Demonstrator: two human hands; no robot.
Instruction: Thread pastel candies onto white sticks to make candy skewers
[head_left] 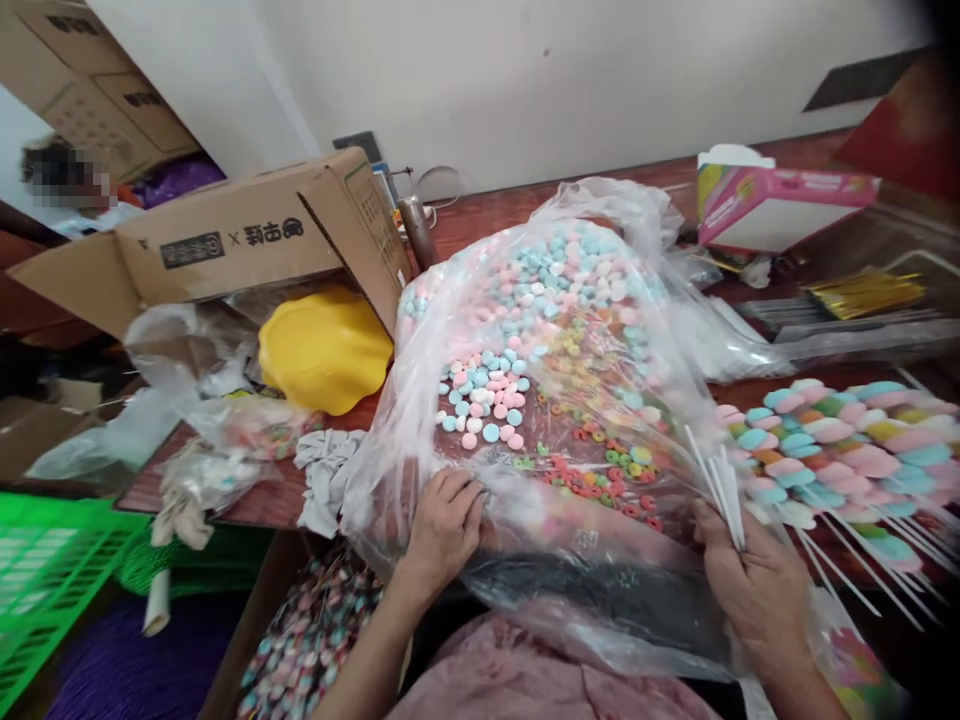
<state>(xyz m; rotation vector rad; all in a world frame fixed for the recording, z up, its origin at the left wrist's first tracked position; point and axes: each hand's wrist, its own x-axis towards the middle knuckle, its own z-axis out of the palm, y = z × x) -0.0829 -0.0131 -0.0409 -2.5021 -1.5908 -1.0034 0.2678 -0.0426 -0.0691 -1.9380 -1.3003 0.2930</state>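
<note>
My left hand (444,525) rests on the near edge of the clear plastic bag (525,330), fingers curled and pinching the film. My right hand (757,590) is closed around a bundle of white paper sticks (721,487), near right. The bag lies mid-tabletop, holding loose pastel candy discs (487,395) and small candy rings (607,465). Judgement: film thin, slippery, limp; contents shift and weigh it down, so grip gathered film at the rim. Sticks light, stiff, bendable; hold mid-length. Finished candy skewers (840,440) lie right. Dark wooden tabletop (480,215), crowded: cardboard box (247,235), yellow bowl (324,348) far left; white wall behind.
</note>
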